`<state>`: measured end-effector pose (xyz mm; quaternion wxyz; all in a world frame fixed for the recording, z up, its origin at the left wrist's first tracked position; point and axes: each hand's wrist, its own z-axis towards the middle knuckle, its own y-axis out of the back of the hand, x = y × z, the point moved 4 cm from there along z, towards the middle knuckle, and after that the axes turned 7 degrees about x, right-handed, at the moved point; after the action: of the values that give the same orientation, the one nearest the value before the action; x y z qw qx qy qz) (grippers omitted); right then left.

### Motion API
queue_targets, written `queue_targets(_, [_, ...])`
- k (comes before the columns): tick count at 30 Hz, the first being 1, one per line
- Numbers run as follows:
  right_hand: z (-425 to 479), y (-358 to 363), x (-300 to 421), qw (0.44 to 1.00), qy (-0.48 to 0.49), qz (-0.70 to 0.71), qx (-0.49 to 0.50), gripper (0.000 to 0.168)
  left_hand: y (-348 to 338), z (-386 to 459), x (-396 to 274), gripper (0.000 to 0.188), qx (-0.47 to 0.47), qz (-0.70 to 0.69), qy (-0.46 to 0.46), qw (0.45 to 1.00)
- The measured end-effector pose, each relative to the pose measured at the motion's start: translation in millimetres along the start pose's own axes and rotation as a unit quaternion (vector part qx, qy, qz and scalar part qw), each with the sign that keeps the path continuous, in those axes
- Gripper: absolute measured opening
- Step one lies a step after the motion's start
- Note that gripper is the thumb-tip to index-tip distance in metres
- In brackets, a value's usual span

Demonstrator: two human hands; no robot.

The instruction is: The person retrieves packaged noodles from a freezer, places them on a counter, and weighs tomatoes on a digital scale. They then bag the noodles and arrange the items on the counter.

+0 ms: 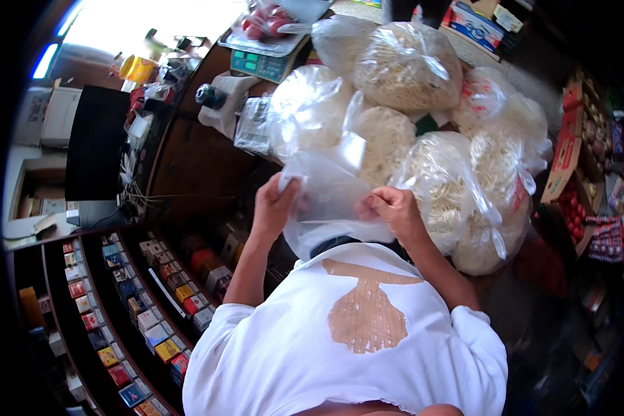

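Observation:
Between my hands hangs a translucent plastic bag (327, 190), flat and slack, just in front of my white shirt. My left hand (278, 200) pinches its left edge between thumb and fingers. On the other side my right hand (390, 205) grips the right edge; its fingertips blur slightly. Directly beyond lie several bulging clear plastic bags of pale noodles, among them a tied bag (408, 67) at the back, a bag (439, 182) close to my right hand, and a bag (385, 138) behind the one I hold.
A digital scale (260, 62) carries a bag of red fruit (268, 21). Beside it stand a dark can (210, 96) and a stack of plastic bags (254, 125). Shelves of small packs (156, 333) fill the lower left. Produce boxes (564, 140) line the right. A person's legs (416, 10) show at the top.

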<state>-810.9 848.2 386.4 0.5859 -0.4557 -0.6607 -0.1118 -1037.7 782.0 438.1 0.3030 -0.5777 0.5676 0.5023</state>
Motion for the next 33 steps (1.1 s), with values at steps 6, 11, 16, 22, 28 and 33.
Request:
queue_targets(6, [15.4,20.6,1.4,0.992,0.026,-0.022,-0.119,0.018,6.2,53.9,24.5,0.023,0.136,-0.038,0.014,0.99])
queue_targets(11, [19.2,28.4,12.0,0.953,0.085,-0.016,-0.291,0.019,39.3,106.4,8.6,0.027,0.125,0.168,-0.106,0.972])
queue_targets(16, [16.9,6.1,34.6,0.897,0.164,-0.032,-0.41,0.02,76.1,159.3,-19.6,0.029,-0.038,0.366,-0.343,0.864])
queue_targets(22, [-7.4,-22.0,28.4,0.846,0.182,-0.043,-0.499,0.018,72.8,219.8,3.9,0.032,0.149,0.475,-0.185,0.847])
queue_targets(28, [-31.7,-22.9,23.6,0.81,0.207,-0.035,-0.547,0.017,109.3,187.0,21.2,0.014,0.076,0.307,-0.216,0.924])
queue_targets(33, [-13.8,-12.2,33.3,0.834,0.239,-0.017,-0.498,0.015,125.7,139.8,19.9,0.026,0.059,0.341,-0.374,0.86])
